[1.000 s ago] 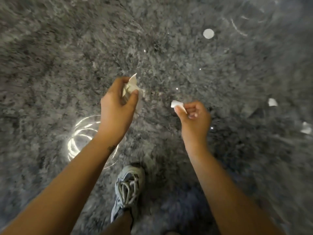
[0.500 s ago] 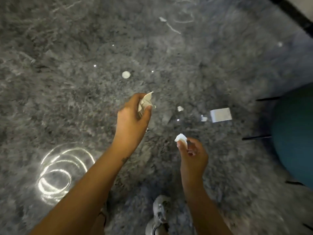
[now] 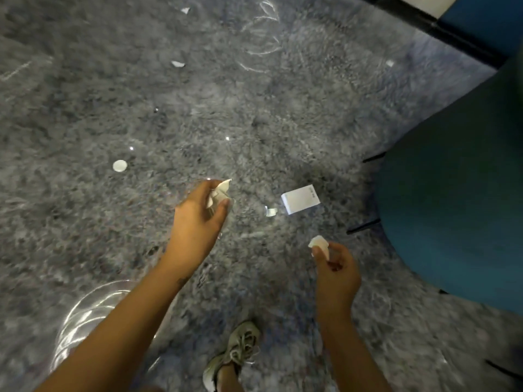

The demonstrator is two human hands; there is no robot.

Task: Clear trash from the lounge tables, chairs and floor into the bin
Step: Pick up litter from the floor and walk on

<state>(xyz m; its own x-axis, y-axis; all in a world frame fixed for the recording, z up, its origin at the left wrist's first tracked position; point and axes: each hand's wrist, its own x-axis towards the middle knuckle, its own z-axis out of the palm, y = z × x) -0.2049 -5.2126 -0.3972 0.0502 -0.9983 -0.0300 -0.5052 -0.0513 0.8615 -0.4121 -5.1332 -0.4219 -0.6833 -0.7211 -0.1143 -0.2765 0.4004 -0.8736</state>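
Observation:
My left hand (image 3: 198,219) grips a crumpled wad of white paper scraps (image 3: 219,192) above the grey carpet. My right hand (image 3: 336,274) pinches a small white paper scrap (image 3: 319,243) between thumb and fingers, lower and to the right. On the carpet between and beyond the hands lie a white rectangular card (image 3: 300,199) and a tiny scrap (image 3: 270,212) beside it. A round white disc (image 3: 120,166) lies to the left. Two more scraps lie farther off, one torn piece (image 3: 177,63) and one near the top edge (image 3: 185,9). No bin is in view.
A teal round chair (image 3: 458,216) with thin black legs fills the right side. A dark baseboard and blue wall panel (image 3: 481,21) run across the top right. A small white scrap (image 3: 390,63) lies near them. My shoe (image 3: 237,352) stands at the bottom centre. A bright ring of reflected light (image 3: 85,321) shows lower left.
The view has swung forward and right, bringing the card and teal chair closer into view. Both hands keep their paper; the right hand has moved farther right of the left.

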